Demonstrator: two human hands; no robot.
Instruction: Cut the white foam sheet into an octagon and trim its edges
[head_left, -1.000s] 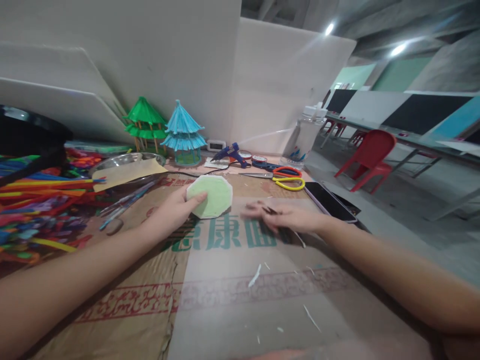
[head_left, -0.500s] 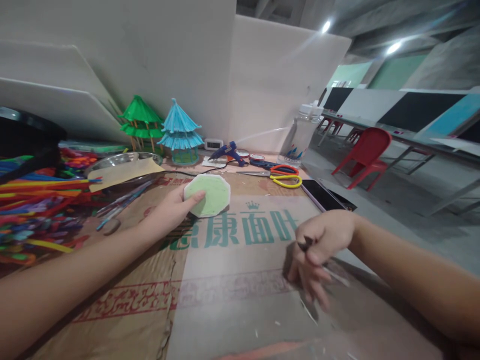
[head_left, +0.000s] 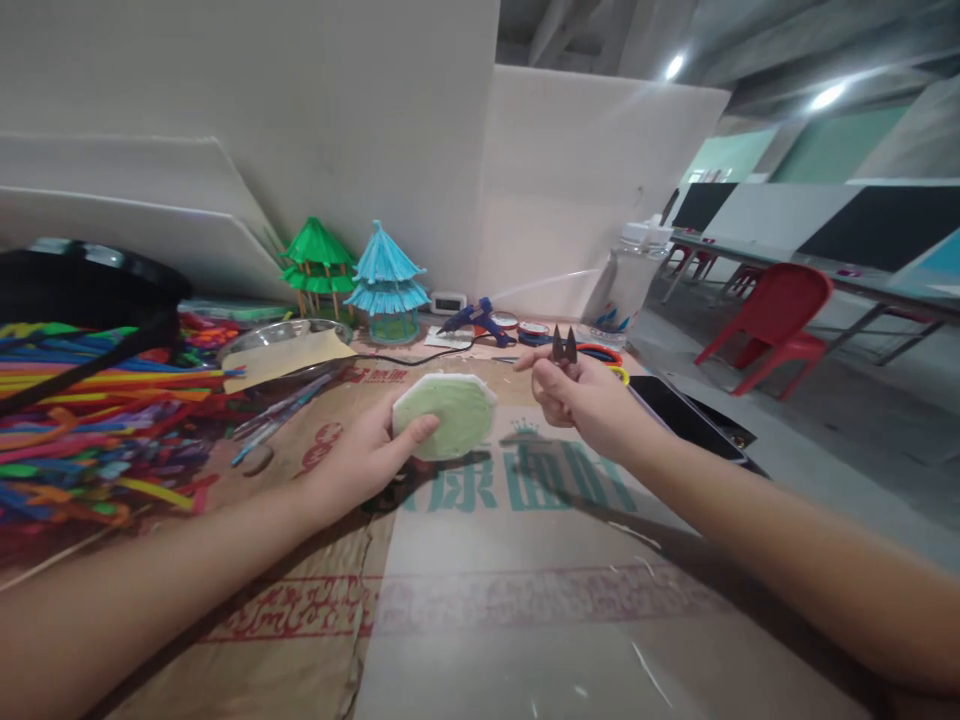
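My left hand (head_left: 375, 445) grips a pale green octagonal piece (head_left: 448, 415) with a white edge, its thumb lying on the green face. To its right, my right hand (head_left: 574, 395) is raised over the cardboard, its fingers round small dark snips (head_left: 564, 347) whose two points stick up, slightly apart. Behind the hands stand a green-roofed model hut (head_left: 319, 262) and a light blue one (head_left: 386, 280). A blue glue gun (head_left: 480, 320) lies right of the huts.
Colourful pipe cleaners (head_left: 97, 430) are heaped at the left beside a metal bowl (head_left: 289, 335). A phone (head_left: 682, 415), a clear bottle (head_left: 630, 280) and partly hidden scissors lie or stand at the right. White scraps dot the sheet in front.
My right hand has moved up and away from the sheet with the snips, whose points now face upward. The view has shifted, and the green piece looks slightly more tilted in my left hand.
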